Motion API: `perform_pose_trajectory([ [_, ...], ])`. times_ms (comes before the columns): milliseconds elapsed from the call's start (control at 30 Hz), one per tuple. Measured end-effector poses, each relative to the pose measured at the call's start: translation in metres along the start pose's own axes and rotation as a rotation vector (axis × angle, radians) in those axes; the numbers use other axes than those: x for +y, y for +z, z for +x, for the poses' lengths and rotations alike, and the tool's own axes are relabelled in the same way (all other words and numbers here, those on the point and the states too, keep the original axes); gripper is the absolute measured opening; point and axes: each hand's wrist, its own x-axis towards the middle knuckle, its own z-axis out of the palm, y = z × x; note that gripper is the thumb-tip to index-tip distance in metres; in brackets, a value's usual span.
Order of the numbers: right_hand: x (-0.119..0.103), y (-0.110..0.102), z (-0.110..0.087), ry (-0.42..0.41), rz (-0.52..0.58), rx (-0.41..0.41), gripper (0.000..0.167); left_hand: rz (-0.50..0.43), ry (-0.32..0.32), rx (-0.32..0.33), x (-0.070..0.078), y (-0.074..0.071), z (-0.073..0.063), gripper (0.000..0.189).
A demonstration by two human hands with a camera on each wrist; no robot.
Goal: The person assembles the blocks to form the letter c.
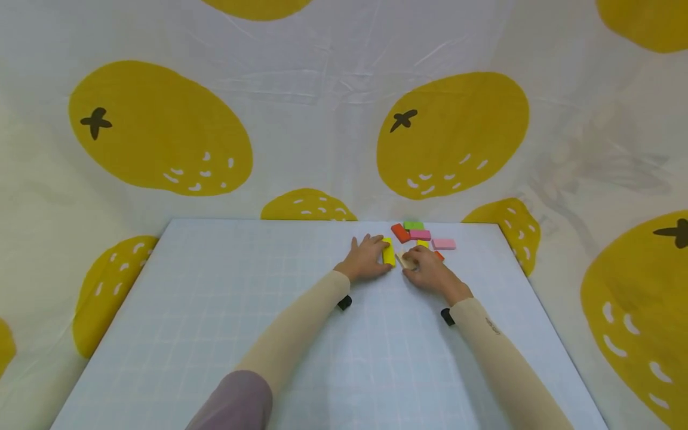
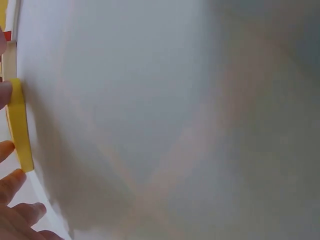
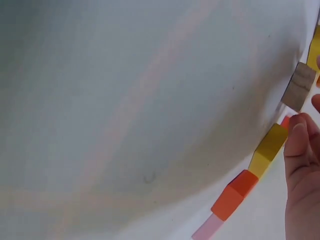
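My left hand (image 1: 365,258) holds a long yellow block (image 1: 388,252) by its ends, thumb at the near end and fingertips at the far one. The left wrist view shows this yellow block (image 2: 20,125) flat-sided, with the thumb and fingers along it. Just to its right, my right hand (image 1: 432,275) pinches a plain wooden block (image 1: 400,261), partly covered by the fingers. In the right wrist view the end of the wooden block (image 3: 299,87) shows beside the fingertips. The two blocks lie close together on the table.
Behind the hands lie a red block (image 1: 400,233), a green block (image 1: 413,226), a dark pink block (image 1: 420,235) and a light pink block (image 1: 444,244). A second yellow block (image 1: 422,243) and an orange block (image 1: 439,256) are partly hidden by the right hand. A lemon-print sheet hangs behind the table (image 1: 242,310).
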Motion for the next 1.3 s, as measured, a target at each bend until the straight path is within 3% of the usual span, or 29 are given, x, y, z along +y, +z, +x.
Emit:
perform_pose_trajectory([
  [133,-0.001,0.002,-0.002,0.008,0.022,0.034,0.045,0.002,0.013,-0.009,-0.002,-0.009,-0.006,0.065],
  [333,0.0,0.007,-0.001,0.114,0.073,0.043,0.061,-0.049,0.013,-0.006,-0.008,-0.01,-0.013,0.07],
  [567,-0.001,0.01,0.002,0.067,0.07,0.06,0.055,-0.054,0.019,-0.022,-0.009,-0.006,-0.012,0.077],
  [800,-0.001,0.008,-0.001,0.093,0.089,0.049,0.053,-0.027,0.021,-0.024,-0.01,-0.007,-0.012,0.078],
  [1033,-0.004,0.013,-0.004,0.1,0.126,0.017,0.052,-0.039,0.005,-0.055,-0.02,-0.012,-0.021,0.08],
  [1300,-0.01,0.017,-0.005,0.091,0.143,0.06,0.049,-0.029,0.031,0.006,-0.032,-0.01,-0.028,0.078],
])
